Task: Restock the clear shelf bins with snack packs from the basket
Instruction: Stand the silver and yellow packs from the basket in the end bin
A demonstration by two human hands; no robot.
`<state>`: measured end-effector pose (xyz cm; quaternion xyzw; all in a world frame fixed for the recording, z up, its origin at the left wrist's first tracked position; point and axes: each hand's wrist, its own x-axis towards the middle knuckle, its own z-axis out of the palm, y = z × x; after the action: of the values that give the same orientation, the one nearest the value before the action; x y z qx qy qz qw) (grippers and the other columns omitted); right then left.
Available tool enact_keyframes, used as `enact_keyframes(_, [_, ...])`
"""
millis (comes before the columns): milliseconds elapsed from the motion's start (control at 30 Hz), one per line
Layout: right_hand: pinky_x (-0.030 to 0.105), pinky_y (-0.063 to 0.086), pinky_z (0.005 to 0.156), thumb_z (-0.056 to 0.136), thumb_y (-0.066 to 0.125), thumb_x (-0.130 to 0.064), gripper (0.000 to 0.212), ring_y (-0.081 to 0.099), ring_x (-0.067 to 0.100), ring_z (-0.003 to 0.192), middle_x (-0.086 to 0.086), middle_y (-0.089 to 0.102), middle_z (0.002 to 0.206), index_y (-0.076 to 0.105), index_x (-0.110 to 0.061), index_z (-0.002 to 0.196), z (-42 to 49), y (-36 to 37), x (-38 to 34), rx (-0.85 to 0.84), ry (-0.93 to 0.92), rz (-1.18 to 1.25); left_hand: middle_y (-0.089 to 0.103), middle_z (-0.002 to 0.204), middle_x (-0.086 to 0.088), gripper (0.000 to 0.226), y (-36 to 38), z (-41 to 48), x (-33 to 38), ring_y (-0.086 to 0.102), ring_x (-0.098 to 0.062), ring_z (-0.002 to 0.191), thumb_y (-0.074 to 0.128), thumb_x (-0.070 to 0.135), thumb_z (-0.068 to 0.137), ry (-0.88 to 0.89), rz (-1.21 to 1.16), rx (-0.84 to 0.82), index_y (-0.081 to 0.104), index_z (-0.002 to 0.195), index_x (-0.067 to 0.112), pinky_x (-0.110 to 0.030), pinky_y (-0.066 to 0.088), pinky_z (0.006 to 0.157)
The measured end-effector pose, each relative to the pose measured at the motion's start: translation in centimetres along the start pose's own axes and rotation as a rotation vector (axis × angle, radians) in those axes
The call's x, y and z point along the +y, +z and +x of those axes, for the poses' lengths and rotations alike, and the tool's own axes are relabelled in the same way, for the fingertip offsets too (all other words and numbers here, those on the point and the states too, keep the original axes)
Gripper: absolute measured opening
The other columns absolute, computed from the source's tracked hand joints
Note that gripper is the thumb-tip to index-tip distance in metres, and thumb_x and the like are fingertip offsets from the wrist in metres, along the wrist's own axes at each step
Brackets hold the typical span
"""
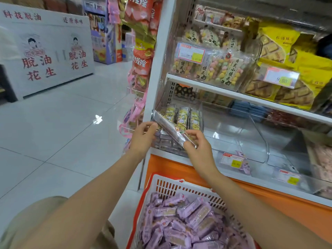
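Setting: shop aisle, white shelf unit (233,95) with clear bins, grey tiled floor (62,123).
Right hand (199,146): thumb and fingers curled round the lower end of a long pack (168,127), clamped on it.
Left hand (143,135): fingers curled, tips pinching the same pack's edge nearer its upper half.
Long pack: silvery wrapper, tilted, upper end toward the shelf post, lower end toward the person; held across the front opening of the leftmost lower bin (202,112).
Leftmost lower bin: yellow packs (183,115) stand upright in a row at the back; purple packs (165,142) are stacked low at the front, partly hidden by the hands.
Basket (167,186): white lattice wall, red rim, just below the shelf and between the forearms; heaped with purple snack packs (188,221).
Neighbouring bin (258,133): clear, right of the first, price tag (232,159) on its front.
Upper shelf: bin of pastel round snacks (212,69); yellow bags (287,51) to its right.
Far left: white display stand (50,56) printed with red characters.
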<state>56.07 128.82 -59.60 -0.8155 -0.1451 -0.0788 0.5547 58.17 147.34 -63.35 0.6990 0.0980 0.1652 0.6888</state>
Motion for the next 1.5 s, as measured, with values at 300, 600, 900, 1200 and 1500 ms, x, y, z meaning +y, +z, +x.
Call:
enact_keyframes(300, [0.027,0.05,0.058,0.092,0.058,-0.018,0.03,0.056,0.01,0.068,0.001,0.06,0.109,0.055,-0.023,0.122,4.2,1.6,-0.9,0.071,-0.003,-0.157,0.032,0.148,-0.009,0.048,-0.2,1.8,-1.6,0.039,-0.026,0.134,0.057,0.018,0.096,0.12,0.404,0.036,0.045,0.143,0.018,-0.047,0.038,0.111])
enact_keyframes(600, [0.024,0.036,0.086,0.094,0.058,-0.039,0.05,0.052,0.012,0.1,0.007,0.038,0.137,0.044,-0.015,0.137,8.6,7.5,-1.6,-0.041,0.12,-0.323,0.025,0.159,-0.005,0.056,-1.0,3.5,-3.1,0.027,-0.021,0.145,0.054,0.008,0.098,0.229,0.467,0.015,0.036,0.15,0.013,-0.034,0.029,0.114])
enact_keyframes(900, [0.043,0.033,0.108,0.091,0.057,-0.054,0.061,0.038,0.027,0.127,0.008,0.049,0.131,0.05,-0.015,0.137,10.7,8.6,1.3,-0.075,0.057,-0.532,0.026,0.156,-0.001,0.048,-1.3,4.0,-4.7,0.028,-0.021,0.143,0.051,0.021,0.101,0.351,0.411,-0.012,0.043,0.146,0.035,-0.047,0.039,0.112])
enact_keyframes(1200, [0.042,0.034,0.107,0.095,0.057,-0.043,0.053,0.039,0.025,0.123,0.008,0.05,0.124,0.051,-0.015,0.14,11.3,7.3,2.4,-0.192,0.013,-0.502,0.025,0.153,0.003,0.061,-1.1,3.9,-4.9,0.027,-0.022,0.142,0.044,0.05,0.08,0.303,0.369,-0.041,0.053,0.138,0.034,-0.054,0.032,0.115])
enact_keyframes(1500, [0.038,0.01,0.115,0.09,0.062,-0.042,0.046,0.023,0.02,0.145,-0.005,0.042,0.15,0.056,-0.032,0.135,11.0,4.6,3.4,-0.083,-0.155,-0.698,0.022,0.155,0.004,0.044,-0.5,5.3,-5.8,0.024,-0.023,0.145,0.058,0.034,0.098,0.339,0.436,-0.007,0.049,0.141,0.037,-0.056,0.035,0.113])
